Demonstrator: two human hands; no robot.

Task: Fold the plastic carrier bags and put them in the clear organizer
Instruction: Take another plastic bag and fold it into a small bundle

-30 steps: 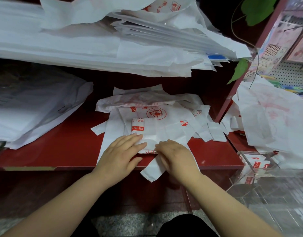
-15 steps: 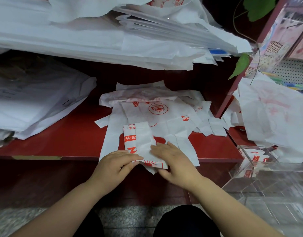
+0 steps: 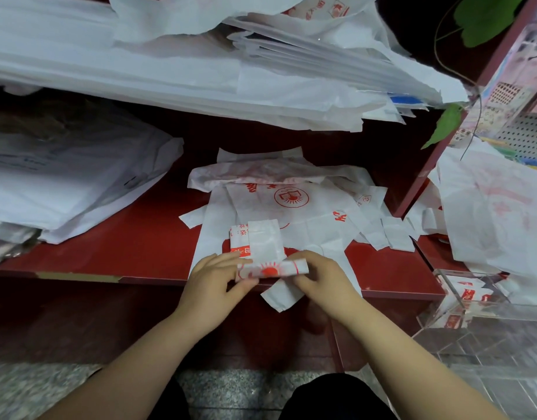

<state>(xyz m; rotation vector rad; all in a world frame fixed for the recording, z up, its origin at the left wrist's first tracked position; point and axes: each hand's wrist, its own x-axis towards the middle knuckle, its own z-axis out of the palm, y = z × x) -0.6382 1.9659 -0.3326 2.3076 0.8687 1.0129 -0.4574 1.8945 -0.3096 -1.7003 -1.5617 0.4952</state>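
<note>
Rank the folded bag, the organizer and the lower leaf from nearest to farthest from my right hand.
1. The folded bag, in the right hand's grip, front centre.
2. The organizer, low right.
3. The lower leaf, high right, by the red post.

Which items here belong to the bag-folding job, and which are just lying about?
Job: half-folded bag, held by left hand and right hand; flat bags beneath; clear organizer.
Lying about: white stack on upper shelf; grey pile at left; green leaf.
</note>
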